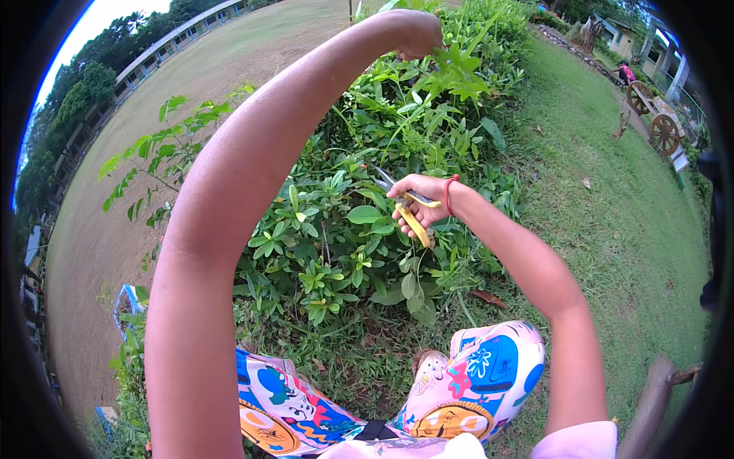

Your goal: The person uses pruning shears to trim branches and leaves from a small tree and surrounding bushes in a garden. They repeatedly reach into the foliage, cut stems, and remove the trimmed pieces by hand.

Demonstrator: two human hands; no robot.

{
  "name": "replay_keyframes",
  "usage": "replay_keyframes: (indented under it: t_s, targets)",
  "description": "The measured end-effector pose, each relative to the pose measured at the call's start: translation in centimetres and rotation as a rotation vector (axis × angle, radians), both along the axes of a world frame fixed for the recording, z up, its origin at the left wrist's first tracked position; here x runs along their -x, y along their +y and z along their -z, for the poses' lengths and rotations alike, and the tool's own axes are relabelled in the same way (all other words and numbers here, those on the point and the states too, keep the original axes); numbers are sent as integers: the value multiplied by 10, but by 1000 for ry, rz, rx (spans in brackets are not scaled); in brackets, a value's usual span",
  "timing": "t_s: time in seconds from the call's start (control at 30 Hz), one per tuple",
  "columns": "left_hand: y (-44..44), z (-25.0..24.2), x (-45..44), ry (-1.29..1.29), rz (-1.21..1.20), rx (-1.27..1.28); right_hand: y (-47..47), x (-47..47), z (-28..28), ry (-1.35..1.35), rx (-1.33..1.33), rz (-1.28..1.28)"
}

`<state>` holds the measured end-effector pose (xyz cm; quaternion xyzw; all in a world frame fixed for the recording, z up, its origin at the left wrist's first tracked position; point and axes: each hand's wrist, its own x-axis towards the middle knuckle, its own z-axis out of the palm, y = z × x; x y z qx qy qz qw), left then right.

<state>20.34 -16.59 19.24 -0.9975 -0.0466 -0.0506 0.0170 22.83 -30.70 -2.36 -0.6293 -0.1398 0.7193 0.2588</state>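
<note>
My right hand, with a red cord around the wrist, holds pruning shears with yellow handles. Their handles are spread and the metal blades stand apart, pointing to the upper left over the leaves of a dense green shrub. Stretched far forward, my left hand is curled at the top of the greenery. Its fingers close around a vine with lobed leaves; the fingertips are mostly hidden. Below my right hand, drooping leaves hang from the shrub's near side.
Grass runs along the right of the hedge, bare ground along the left. A wooden post stands at lower right. Wooden wheels and a person in pink are farther off. A blue-edged frame is at left.
</note>
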Motion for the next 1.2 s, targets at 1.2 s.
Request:
replay_keyframes:
  t_s: [1.2]
  targets:
    - [-3, 223, 89, 391, -294, 589, -56, -132, 45, -1337, 109, -368]
